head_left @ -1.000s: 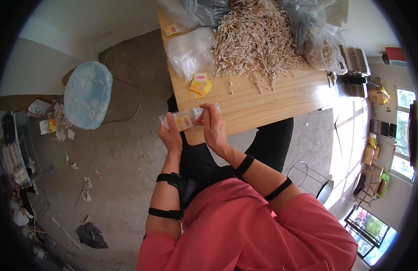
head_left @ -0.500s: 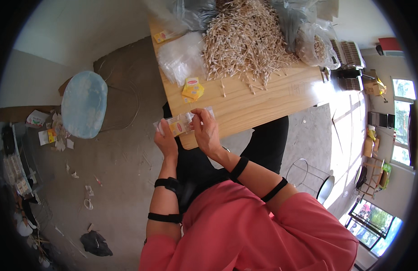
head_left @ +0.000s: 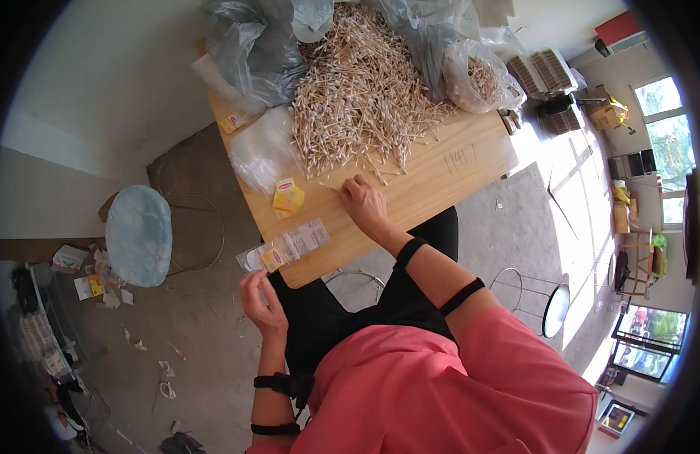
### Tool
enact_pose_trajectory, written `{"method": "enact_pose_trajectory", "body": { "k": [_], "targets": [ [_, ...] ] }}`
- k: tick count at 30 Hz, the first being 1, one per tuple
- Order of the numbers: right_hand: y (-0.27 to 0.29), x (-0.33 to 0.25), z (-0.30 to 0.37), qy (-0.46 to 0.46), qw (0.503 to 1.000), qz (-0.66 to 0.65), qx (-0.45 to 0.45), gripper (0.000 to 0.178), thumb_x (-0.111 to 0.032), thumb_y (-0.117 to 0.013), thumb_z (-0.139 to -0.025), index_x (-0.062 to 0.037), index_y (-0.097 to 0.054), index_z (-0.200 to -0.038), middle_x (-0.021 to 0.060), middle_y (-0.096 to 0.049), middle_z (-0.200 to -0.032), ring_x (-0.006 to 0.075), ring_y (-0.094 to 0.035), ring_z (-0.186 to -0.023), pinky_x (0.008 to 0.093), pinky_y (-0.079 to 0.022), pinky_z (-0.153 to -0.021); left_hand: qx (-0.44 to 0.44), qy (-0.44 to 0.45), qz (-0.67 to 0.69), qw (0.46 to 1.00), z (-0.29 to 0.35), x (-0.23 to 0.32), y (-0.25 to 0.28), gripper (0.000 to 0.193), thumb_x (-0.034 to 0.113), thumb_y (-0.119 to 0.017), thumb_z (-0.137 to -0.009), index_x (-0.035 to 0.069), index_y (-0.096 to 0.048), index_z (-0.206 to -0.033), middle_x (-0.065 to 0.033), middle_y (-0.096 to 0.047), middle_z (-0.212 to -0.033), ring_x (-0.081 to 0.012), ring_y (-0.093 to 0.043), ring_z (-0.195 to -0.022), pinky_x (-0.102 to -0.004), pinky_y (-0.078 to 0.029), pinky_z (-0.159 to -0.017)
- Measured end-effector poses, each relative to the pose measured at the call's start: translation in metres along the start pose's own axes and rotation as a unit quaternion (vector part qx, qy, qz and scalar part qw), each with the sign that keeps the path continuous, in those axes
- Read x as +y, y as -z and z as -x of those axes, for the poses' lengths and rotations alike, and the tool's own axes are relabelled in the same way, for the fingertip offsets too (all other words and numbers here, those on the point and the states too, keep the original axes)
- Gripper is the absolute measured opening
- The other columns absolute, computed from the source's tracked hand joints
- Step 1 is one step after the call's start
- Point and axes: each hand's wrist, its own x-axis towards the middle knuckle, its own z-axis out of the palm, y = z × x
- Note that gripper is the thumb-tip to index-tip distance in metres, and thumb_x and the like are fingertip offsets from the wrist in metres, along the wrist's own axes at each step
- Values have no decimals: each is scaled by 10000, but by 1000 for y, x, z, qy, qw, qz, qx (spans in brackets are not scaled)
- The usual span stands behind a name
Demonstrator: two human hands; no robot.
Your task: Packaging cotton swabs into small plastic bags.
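Observation:
A clear plastic packet [head_left: 304, 239] with a yellow-and-red label card lies at the table's near left corner, some cotton swabs showing inside. Just below its label end is my left hand [head_left: 264, 303], off the table edge, loosely curved with the fingers apart and nothing in it. My right hand [head_left: 364, 206] is over the table near the loose swabs, its fingertips pinched on a thin pale stick that looks like a cotton swab [head_left: 328, 185]. Beyond it spreads a large heap of cotton swabs [head_left: 365, 91]. Yellow label cards [head_left: 288, 198] lie left of my right hand.
Clear empty bags [head_left: 263, 147] are stacked at the wooden table's [head_left: 441, 178] left side. Grey plastic bags [head_left: 255, 57] flank the heap, and a clear bag of swabs [head_left: 478, 79] stands at right. A blue stool [head_left: 139, 236] is on the left, a round stool [head_left: 556, 310] on the right.
The packet, held in both hands before, now lies on the table. My left hand has let go and drawn back; my right hand has reached forward to the swabs. The view has shifted.

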Motion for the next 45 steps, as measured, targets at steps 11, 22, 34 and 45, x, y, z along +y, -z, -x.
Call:
{"method": "enact_pose_trajectory", "body": {
  "k": [11, 22, 34, 45],
  "targets": [
    [47, 23, 15, 98, 992, -59, -50, 95, -161, -670, -838, -84, -651, -891, 92, -612, -892, 312, -634, -880, 433, -511, -729, -191, -63, -19, 979, -21, 49, -122, 320, -21, -611, -867, 36, -596, -1181, -138, -570, -1156, -341, -590, -1022, -420, -484, -886],
    [30, 28, 41, 109, 985, -52, -121, 80, -116, -624, -843, -68, -626, -908, 126, -605, -930, 350, -625, -907, 447, -510, -735, -174, -88, -138, 971, -6, 44, -140, 134, -2, -658, -805, 36, -582, -910, -121, -549, -1008, -353, -563, -960, -463, -457, -817],
    [43, 59, -4, 41, 997, -63, -35, 105, -171, -656, -856, -79, -629, -897, 100, -606, -970, 344, -619, -914, 437, -511, -743, -225, -186, -87, 952, -20, 39, -135, 204, 21, -709, -770, 44, -639, -961, -84, -583, -1056, -319, -550, -1002, -443, -441, -875],
    [41, 37, 30, 89, 987, -118, -54, 105, -134, -636, -878, -77, -636, -966, 92, -600, -961, 336, -642, -854, 433, -521, -694, -164, -119, -39, 979, 3, 33, -118, 173, 8, -697, -792, 38, -639, -952, -89, -591, -1027, -325, -554, -999, -435, -456, -869]
  ]
}}
